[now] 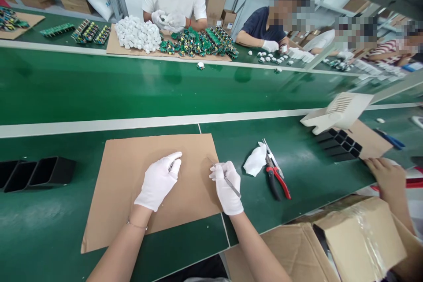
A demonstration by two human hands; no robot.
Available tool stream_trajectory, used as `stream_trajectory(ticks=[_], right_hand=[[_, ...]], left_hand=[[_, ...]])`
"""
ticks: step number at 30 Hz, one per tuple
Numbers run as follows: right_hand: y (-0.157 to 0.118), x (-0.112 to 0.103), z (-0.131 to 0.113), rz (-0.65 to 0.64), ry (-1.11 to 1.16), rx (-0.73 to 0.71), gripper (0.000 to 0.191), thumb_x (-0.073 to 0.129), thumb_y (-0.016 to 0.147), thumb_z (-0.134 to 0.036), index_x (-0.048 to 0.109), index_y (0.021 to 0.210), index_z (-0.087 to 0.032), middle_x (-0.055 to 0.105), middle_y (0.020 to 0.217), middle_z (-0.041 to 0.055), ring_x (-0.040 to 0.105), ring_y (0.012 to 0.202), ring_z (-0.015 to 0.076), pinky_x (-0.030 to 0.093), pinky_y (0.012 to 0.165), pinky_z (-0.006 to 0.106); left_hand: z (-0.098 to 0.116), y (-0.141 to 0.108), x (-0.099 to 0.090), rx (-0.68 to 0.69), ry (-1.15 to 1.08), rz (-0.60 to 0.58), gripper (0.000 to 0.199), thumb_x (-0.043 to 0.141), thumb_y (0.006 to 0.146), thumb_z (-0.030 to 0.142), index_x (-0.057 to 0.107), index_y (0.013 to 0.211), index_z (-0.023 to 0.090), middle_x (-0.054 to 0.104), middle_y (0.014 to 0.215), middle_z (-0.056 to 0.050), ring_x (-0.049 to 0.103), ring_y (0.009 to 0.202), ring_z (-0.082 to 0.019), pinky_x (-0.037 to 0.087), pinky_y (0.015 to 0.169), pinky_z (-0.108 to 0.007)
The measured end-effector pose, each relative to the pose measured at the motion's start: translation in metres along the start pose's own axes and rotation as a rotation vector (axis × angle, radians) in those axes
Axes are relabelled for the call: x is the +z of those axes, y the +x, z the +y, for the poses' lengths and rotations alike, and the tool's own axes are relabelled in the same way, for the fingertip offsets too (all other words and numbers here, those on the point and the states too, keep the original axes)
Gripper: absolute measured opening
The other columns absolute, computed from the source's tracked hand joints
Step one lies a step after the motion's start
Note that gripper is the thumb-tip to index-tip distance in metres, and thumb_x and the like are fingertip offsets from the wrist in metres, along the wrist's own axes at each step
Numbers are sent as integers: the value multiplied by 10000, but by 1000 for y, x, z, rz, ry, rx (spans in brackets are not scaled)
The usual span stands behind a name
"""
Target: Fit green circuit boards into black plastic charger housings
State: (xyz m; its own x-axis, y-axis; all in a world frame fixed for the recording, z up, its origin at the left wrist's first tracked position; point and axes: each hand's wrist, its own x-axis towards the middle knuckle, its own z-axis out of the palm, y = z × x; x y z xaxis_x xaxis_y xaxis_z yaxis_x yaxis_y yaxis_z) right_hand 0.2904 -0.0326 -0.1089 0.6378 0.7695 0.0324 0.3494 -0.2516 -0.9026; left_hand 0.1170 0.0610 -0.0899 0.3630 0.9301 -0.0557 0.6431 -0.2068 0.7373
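Observation:
My left hand (157,181), in a white glove, hovers over a brown cardboard sheet (122,185) with its fingers closed in a pinch. A small greyish spot shows between the fingertips, too little to name. Over the sheet's right edge, my right hand (228,196), gloved too, grips slim metal tweezers (233,187); their tip points up and left. To the right lie red-and-black pliers (276,180), a slender silver tool (273,157) and a crumpled white piece (255,160), perhaps cloth or paper.
Black open-topped boxes (53,172) stand at left. A green belt (99,83) crosses ahead, carrying a small white-capped part (200,66). Co-workers sit beyond it behind circuit boards (198,43) and white caps (137,34). Rightward are a cream housing (340,110), a co-worker's hand (386,174) and a carton (363,233).

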Motion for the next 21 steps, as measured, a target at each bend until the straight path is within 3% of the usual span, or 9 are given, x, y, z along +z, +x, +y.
stream_trajectory(ticks=[5, 11, 17, 21], right_hand=[[0, 3, -3, 9, -29, -12, 193, 481, 848, -270, 431, 666, -228, 596, 637, -21, 569, 560, 127, 454, 572, 253], [-1, 1, 0, 30, 6, 0, 183, 413, 899, -297, 493, 754, -220, 634, 708, -6, 619, 613, 134, 490, 627, 266], [0, 5, -1, 31, -18, -16, 182, 480, 846, -242, 441, 669, -227, 601, 658, -24, 565, 576, 131, 438, 608, 266], [-2, 3, 0, 47, 54, 1, 173, 456, 880, -266, 483, 716, -218, 625, 688, -15, 599, 586, 131, 473, 615, 271]], left_hand=[[1, 0, 0, 10, 11, 7, 340, 420, 905, 345, 632, 1159, 264, 675, 1187, 9, 621, 1097, -197, 479, 989, -345], [1, 0, -1, -3, 6, 2, 338, 421, 907, 350, 629, 1160, 269, 677, 1183, 14, 621, 1100, -197, 480, 987, -342], [0, 0, 0, 2, 6, -7, 345, 412, 909, 356, 621, 1170, 270, 666, 1204, 11, 610, 1117, -199, 470, 997, -353], [2, -1, -3, -8, 19, -16, 346, 411, 910, 344, 623, 1170, 258, 675, 1185, 0, 619, 1103, -205, 479, 984, -354]])
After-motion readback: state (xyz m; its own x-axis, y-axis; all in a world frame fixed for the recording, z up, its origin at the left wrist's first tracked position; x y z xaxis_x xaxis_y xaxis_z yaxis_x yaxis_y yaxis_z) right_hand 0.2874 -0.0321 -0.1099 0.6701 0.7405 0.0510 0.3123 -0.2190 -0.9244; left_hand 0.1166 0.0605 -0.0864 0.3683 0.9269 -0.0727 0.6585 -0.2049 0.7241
